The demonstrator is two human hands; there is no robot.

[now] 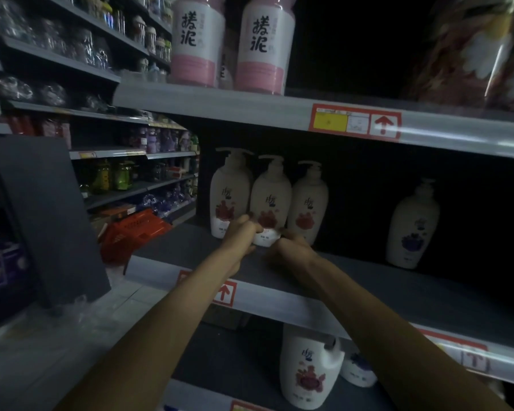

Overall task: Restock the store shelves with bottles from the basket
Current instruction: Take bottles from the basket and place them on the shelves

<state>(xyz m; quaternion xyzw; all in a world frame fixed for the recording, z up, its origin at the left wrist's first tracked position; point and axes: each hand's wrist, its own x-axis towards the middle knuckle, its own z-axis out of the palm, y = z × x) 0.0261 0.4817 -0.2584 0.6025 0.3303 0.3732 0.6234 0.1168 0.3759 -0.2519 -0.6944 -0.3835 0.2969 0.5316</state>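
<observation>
Dim view overall. Light fell from the aisle side, brightest on the upper shelf's front edge [220, 105] and on the two pink-banded bottles [198, 40] standing there. The back of the middle shelf [368, 277] was near-black shadow, and the lone bottle [413, 223] toward its right end showed grey. My left hand [239, 237] and right hand [291, 247], gripping the middle pump bottle [270, 200], were weakly lit. Glare streaked the price strip [463, 134]. A patterned object [481, 46] at upper right was blurred. Shelf lines bowed, and my forearms [149, 336] stretched toward the frame's edges.
</observation>
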